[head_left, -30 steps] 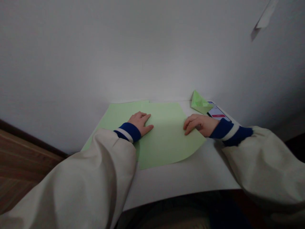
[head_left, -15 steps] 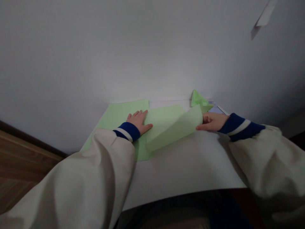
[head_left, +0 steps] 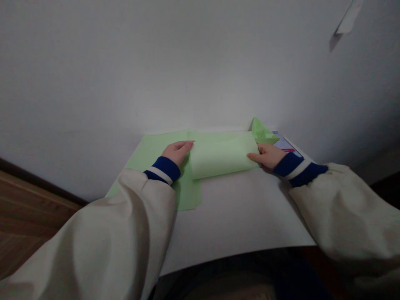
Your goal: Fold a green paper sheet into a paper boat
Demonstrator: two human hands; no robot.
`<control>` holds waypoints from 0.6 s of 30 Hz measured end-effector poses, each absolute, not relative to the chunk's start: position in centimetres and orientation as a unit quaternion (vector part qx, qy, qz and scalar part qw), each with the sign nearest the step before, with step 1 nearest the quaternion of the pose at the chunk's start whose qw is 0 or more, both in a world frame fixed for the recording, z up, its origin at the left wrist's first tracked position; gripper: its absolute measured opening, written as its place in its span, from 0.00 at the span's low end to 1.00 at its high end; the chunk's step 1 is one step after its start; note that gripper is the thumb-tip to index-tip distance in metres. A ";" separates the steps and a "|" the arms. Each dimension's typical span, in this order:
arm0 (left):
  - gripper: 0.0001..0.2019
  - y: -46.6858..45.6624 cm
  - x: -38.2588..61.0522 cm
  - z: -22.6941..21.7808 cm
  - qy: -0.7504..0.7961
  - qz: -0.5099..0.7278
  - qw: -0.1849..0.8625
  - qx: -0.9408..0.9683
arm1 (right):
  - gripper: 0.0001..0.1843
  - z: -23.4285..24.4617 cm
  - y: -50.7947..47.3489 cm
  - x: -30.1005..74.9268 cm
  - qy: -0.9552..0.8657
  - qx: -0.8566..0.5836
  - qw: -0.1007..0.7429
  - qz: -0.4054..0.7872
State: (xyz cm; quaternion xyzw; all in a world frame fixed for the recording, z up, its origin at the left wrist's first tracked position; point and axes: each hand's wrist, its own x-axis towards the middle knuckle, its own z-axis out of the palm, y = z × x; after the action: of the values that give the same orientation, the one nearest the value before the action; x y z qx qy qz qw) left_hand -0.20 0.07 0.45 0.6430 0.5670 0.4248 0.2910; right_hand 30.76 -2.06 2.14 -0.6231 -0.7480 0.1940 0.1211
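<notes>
A light green sheet of paper is bent over on itself, its near edge curved up and raised toward the far side. My right hand pinches its right end, thumb on top and fingers behind. At the left end, my left hand has its thumb and fingers pressed together at the sheet's upper left corner. Under the left hand lie more green sheets, flat on the white table. A folded green paper shape stands just beyond my right hand.
The white table meets the grey wall at the back. A bluish printed item with a red mark lies at the far right. Wooden furniture stands at the left.
My left hand has gone from spread flat on the paper to closed at its left corner. My right hand has moved left, and the sheet's near edge is folded farther over.
</notes>
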 end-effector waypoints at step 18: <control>0.27 -1.1 0.7 1.4 0.529 0.427 0.328 0.656 | 0.17 1.9 -2.1 30.5 -0.741 -0.584 0.208 0.256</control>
State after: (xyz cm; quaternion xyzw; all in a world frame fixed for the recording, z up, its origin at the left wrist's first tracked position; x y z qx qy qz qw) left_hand 0.69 -1.11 1.42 0.6558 0.5292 0.4269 0.3280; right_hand 30.47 -2.11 1.91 -0.5844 -0.7413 0.2563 0.2079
